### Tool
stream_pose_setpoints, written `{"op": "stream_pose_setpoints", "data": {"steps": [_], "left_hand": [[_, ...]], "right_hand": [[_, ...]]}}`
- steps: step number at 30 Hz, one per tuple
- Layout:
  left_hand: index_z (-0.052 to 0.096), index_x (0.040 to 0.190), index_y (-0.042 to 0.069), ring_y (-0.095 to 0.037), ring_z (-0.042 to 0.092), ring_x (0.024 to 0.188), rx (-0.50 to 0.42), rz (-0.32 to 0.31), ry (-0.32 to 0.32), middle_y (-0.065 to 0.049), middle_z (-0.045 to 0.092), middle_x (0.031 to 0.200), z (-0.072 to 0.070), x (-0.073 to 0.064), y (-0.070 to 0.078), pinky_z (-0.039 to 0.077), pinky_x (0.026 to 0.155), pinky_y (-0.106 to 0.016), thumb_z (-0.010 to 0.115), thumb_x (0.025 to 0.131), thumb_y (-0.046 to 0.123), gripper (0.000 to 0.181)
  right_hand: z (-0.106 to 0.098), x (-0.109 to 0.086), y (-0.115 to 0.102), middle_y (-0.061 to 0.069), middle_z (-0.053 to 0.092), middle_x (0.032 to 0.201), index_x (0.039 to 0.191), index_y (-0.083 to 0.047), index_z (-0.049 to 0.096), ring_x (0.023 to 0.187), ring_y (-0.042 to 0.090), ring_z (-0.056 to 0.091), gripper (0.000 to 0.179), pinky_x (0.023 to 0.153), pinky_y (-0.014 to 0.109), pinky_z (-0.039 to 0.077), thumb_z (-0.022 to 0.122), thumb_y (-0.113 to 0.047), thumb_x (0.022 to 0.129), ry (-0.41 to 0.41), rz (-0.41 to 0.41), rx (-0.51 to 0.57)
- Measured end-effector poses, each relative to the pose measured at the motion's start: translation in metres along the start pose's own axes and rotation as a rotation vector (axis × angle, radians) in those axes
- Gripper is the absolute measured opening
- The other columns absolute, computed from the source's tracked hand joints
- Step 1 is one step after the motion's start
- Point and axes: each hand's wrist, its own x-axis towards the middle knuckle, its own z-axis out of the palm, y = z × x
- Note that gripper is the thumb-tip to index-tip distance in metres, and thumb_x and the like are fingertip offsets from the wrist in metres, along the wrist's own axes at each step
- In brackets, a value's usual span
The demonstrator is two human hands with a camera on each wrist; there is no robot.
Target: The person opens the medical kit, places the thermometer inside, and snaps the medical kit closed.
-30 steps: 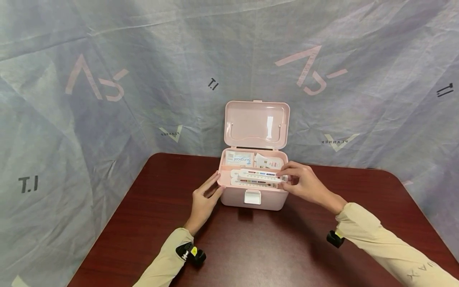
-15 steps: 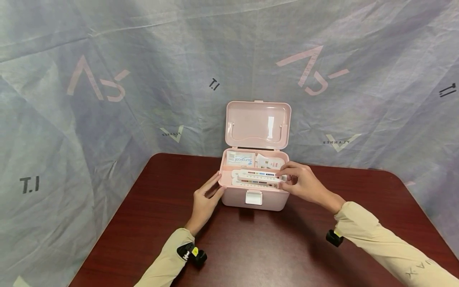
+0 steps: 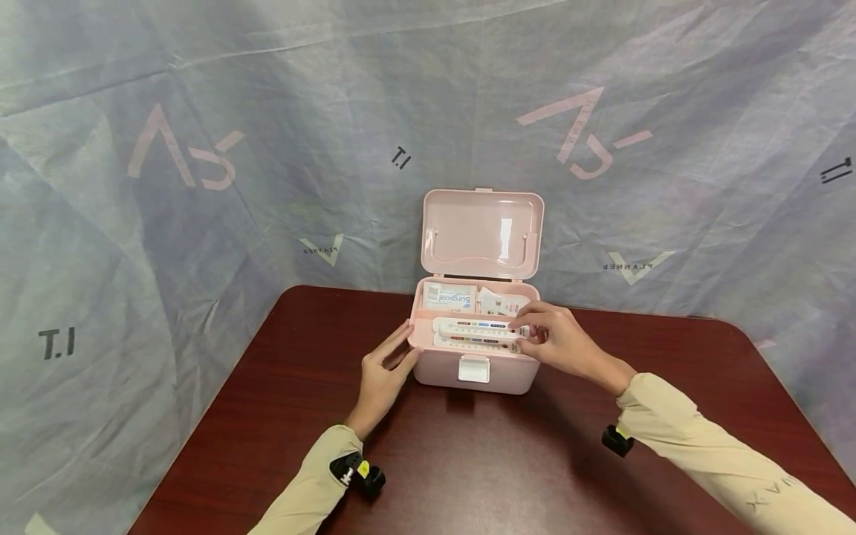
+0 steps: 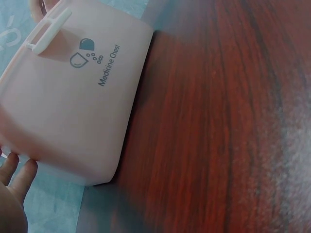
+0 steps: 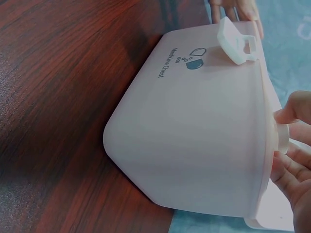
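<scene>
A pink medicine chest (image 3: 435, 374) stands with its lid (image 3: 478, 230) raised. Its upper tray holds white flat thermometers with coloured markings. My right hand (image 3: 558, 338) pinches the right end of the rear thermometer (image 3: 464, 327) between thumb and fingers, at tray level. In front of it lies another thermometer (image 3: 468, 342), close to or touching it. In the right wrist view, a white rounded end (image 5: 283, 138) shows between my fingertips at the rim. My left hand (image 3: 380, 383) touches the chest's left side with extended fingers; in the left wrist view, fingertips (image 4: 24, 177) rest against the wall.
Behind the tray sit a packet marked Surgical (image 3: 448, 297) and another white packet (image 3: 498, 301). The white latch (image 3: 473, 368) hangs on the chest's front. A dark red wooden table (image 3: 281, 416) lies underneath, with a grey printed cloth (image 3: 334, 111) behind.
My right hand has moved slightly left, and the rear thermometer has shifted left and a little lower with it. The left hand keeps its place on the chest.
</scene>
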Motion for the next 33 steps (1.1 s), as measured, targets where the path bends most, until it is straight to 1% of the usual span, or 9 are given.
{"op": "stream_pose_setpoints", "data": {"steps": [5, 9, 16, 23, 26, 33], "left_hand": [[0.054, 0.124, -0.014, -0.037, 0.045, 0.125, -0.006, 0.010, 0.000, -0.027, 0.048, 0.134, 0.000, 0.001, 0.001, 0.048, 0.090, -0.029, 0.067, 0.085, -0.004, 0.042], [0.054, 0.124, -0.014, -0.037, 0.046, 0.125, -0.008, 0.008, 0.002, -0.027, 0.048, 0.134, 0.000, 0.001, 0.002, 0.048, 0.090, -0.029, 0.067, 0.085, -0.004, 0.042], [0.054, 0.123, -0.015, -0.040, 0.046, 0.123, -0.001, 0.023, -0.003, -0.028, 0.048, 0.133, -0.001, 0.002, 0.002, 0.049, 0.089, -0.029, 0.066, 0.085, -0.006, 0.041], [0.054, 0.124, -0.014, -0.035, 0.046, 0.125, 0.000, -0.002, -0.008, -0.026, 0.048, 0.134, -0.001, 0.002, 0.003, 0.048, 0.090, -0.030, 0.067, 0.085, -0.004, 0.042], [0.055, 0.124, -0.014, -0.036, 0.047, 0.125, 0.000, -0.001, -0.005, -0.026, 0.049, 0.134, -0.001, 0.002, 0.003, 0.049, 0.089, -0.030, 0.067, 0.085, -0.004, 0.042], [0.056, 0.121, -0.016, -0.041, 0.047, 0.122, 0.001, 0.032, 0.000, -0.029, 0.050, 0.132, -0.001, 0.002, 0.002, 0.049, 0.088, -0.029, 0.067, 0.083, -0.007, 0.040]], "right_hand": [[0.004, 0.000, 0.003, 0.007, 0.063, 0.094, 0.090, -0.003, 0.073, 0.062, 0.015, 0.055, 0.020, 0.049, 0.030, 0.047, 0.072, 0.001, 0.071, 0.000, -0.011, 0.016], [0.006, 0.001, 0.003, 0.006, 0.063, 0.094, 0.090, -0.003, 0.073, 0.062, 0.012, 0.054, 0.019, 0.050, 0.029, 0.047, 0.074, 0.002, 0.072, -0.002, -0.012, 0.028], [0.009, 0.004, 0.002, 0.005, 0.062, 0.091, 0.089, -0.004, 0.073, 0.062, 0.013, 0.054, 0.019, 0.051, 0.028, 0.046, 0.072, 0.002, 0.071, -0.003, -0.024, 0.025], [0.011, 0.006, 0.004, 0.004, 0.063, 0.089, 0.088, -0.005, 0.073, 0.062, 0.014, 0.053, 0.017, 0.051, 0.025, 0.044, 0.073, 0.001, 0.072, -0.020, -0.016, 0.033], [0.012, 0.006, 0.004, 0.003, 0.063, 0.088, 0.088, -0.006, 0.073, 0.062, 0.014, 0.053, 0.017, 0.052, 0.024, 0.043, 0.073, 0.000, 0.072, -0.026, -0.012, 0.021], [0.013, 0.008, 0.003, 0.004, 0.062, 0.087, 0.089, -0.006, 0.073, 0.063, 0.016, 0.053, 0.018, 0.052, 0.026, 0.043, 0.073, -0.001, 0.072, -0.047, -0.005, 0.011]]}}
